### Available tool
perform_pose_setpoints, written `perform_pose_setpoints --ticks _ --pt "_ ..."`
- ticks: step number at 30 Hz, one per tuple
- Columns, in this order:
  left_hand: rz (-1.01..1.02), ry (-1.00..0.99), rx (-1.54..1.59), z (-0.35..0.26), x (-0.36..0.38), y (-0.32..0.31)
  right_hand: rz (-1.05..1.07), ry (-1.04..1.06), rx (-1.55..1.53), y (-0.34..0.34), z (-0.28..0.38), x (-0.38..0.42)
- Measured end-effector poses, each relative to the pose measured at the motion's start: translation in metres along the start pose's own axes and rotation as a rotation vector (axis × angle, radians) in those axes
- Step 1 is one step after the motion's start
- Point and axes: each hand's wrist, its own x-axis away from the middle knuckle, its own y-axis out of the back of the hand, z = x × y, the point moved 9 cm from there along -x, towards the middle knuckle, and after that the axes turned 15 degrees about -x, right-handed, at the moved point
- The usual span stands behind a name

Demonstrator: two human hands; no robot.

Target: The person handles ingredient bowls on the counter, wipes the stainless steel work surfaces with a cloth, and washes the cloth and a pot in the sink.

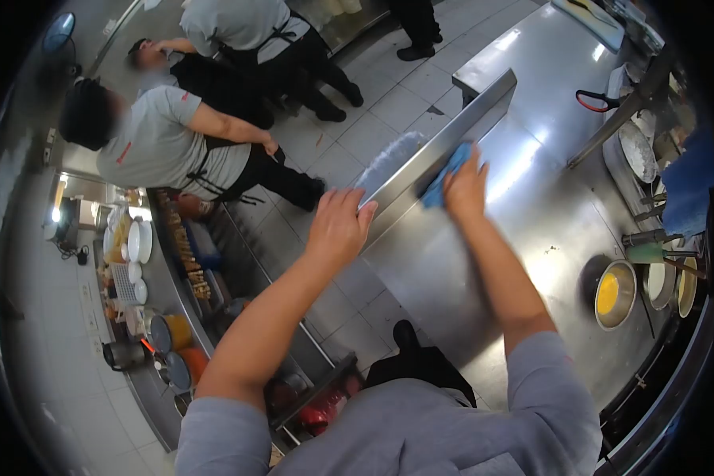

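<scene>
A long upright metal panel [452,143] rises along the edge of a steel counter [531,222]. My left hand [339,228] is at the panel's near end, its fingers wrapped over the edge there. On the panel's counter side, my right hand [465,184] presses a blue cloth [446,176] against the metal. The cloth is bunched beneath the fingers, and part of it is hidden by the hand.
Metal bowls, one with yellow contents [608,293], stand at the right. Red-handled scissors [596,101] lie farther back. Several people in grey shirts [159,135] stand at the upper left. A shelf with pots [170,333] runs along the left.
</scene>
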Motion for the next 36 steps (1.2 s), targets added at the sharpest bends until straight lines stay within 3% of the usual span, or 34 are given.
perform_pose_setpoints --ticks 4,7,9,12,14,15,17,19,22,23,24,25,26,27,28,29,31,32,34,36 --pt "0.007 0.015 0.038 -0.004 0.005 0.004 0.053 -0.104 0.077 0.044 -0.075 -0.092" --pt "0.039 0.079 0.017 -0.003 0.003 0.009 -0.008 -0.259 0.037 0.041 -0.058 -0.072" --pt "-0.005 0.065 -0.014 0.0 0.006 0.003 -0.002 -0.15 0.116 0.003 -0.018 -0.009" --pt "-0.039 0.04 -0.029 -0.004 0.004 0.008 0.222 0.019 0.014 -0.035 0.102 0.127" --pt "-0.028 0.037 -0.037 -0.002 0.007 0.003 0.283 0.185 -0.173 -0.07 0.148 0.213" --pt "-0.011 0.034 -0.048 -0.003 0.006 0.003 0.295 0.336 -0.063 -0.067 0.176 0.244" --pt "0.035 0.045 -0.01 -0.007 0.005 0.003 0.963 -0.061 -0.456 -0.073 0.173 0.283" --pt "0.073 0.136 -0.062 -0.001 0.006 -0.001 0.823 -0.115 -0.546 -0.052 0.136 0.287" --pt "0.119 0.093 -0.027 -0.004 0.004 -0.002 0.499 -0.167 -0.832 0.031 0.08 0.269" --pt "0.139 0.086 -0.015 -0.004 0.005 -0.006 0.501 -0.158 -0.827 0.05 0.048 0.262" --pt "0.103 0.08 -0.017 -0.003 0.005 -0.004 0.552 -0.48 -1.016 0.052 -0.002 0.266" --pt "0.067 0.077 -0.021 -0.006 0.005 -0.002 0.366 -0.481 -1.034 0.072 -0.043 0.25" --pt "0.034 0.07 -0.037 -0.01 0.005 0.004 0.183 -0.453 -0.992 0.143 -0.028 0.219" --pt "0.041 0.067 -0.036 -0.011 0.007 0.002 -0.048 -0.318 -0.655 0.193 -0.038 0.202" --pt "-0.006 0.056 -0.039 -0.012 0.007 0.005 -0.137 -0.229 -0.537 0.24 -0.021 0.185" --pt "-0.057 0.046 -0.043 -0.013 0.007 0.009 -0.162 -0.155 -0.22 0.255 -0.024 0.181" --pt "-0.035 0.044 -0.034 -0.014 0.004 0.008 0.208 0.022 -0.041 0.216 -0.013 0.192" --pt "-0.005 0.041 -0.024 -0.015 0.006 0.006 0.207 0.013 -0.047 0.206 -0.024 0.196" --pt "0.095 0.087 -0.038 -0.011 0.005 0.0 0.297 0.296 0.17 0.175 -0.037 0.202" --pt "0.191 0.141 -0.046 -0.005 0.008 -0.011 0.167 0.249 0.261 0.181 -0.087 0.153"
